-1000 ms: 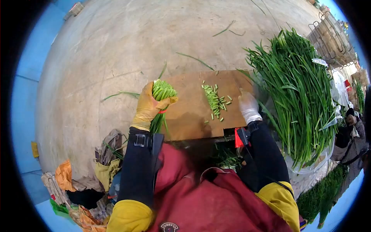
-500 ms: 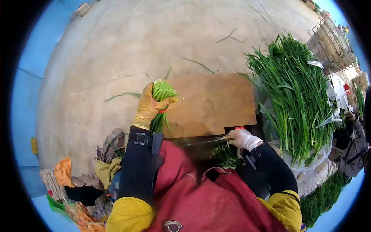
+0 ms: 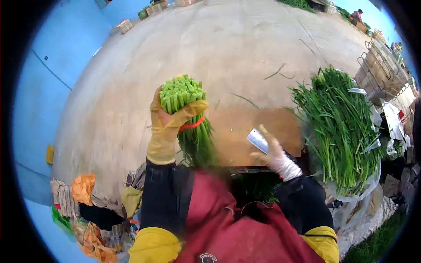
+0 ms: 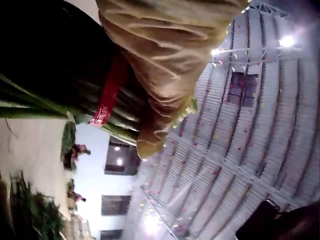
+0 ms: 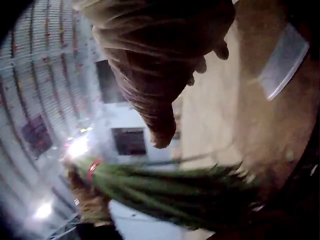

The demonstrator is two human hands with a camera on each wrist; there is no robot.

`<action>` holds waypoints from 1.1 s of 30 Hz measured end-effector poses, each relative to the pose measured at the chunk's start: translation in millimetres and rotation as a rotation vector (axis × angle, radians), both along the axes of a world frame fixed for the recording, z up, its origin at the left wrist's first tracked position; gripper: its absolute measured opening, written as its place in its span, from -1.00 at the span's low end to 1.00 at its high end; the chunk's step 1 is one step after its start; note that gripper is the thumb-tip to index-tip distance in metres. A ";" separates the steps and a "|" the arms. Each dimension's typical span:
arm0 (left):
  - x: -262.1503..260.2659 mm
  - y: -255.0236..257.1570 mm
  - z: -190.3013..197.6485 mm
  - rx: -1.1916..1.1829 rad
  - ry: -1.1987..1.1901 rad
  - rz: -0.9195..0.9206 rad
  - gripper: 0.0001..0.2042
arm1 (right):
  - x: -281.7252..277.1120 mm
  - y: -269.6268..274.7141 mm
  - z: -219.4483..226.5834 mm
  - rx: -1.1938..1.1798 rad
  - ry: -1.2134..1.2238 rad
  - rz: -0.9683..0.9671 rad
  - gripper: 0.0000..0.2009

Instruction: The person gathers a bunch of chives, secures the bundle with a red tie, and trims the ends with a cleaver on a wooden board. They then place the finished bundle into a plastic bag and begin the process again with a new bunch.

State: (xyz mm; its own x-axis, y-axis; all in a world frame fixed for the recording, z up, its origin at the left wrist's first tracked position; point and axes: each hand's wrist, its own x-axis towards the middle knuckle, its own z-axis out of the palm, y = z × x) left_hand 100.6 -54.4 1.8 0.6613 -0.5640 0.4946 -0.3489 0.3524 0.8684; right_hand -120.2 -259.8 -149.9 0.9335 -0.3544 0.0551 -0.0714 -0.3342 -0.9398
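Green chive bundle (image 3: pixel 189 115) with red band (image 3: pixel 193 124), cut ends up, gripped by left hand (image 3: pixel 165 127), right hand (image 3: pixel 274 153) clasping cleaver (image 3: pixel 258 140) above board (image 3: pixel 245 131).

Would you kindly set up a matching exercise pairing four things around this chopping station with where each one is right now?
Things:
1. bundle of chives
2. cleaver
3. cutting board
4. loose pile of chives

Places:
A. heaped to the right of the board
B. gripped by the left hand, cut ends up
C. lying flat in front of the person
D. held by the right hand above the board

Pairs: 1-B, 2-D, 3-C, 4-A
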 end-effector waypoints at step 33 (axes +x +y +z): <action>-218.9 -67.8 -32.0 0.387 0.528 -0.697 -0.41 | -148.6 34.9 29.6 0.963 -0.291 0.050 -0.30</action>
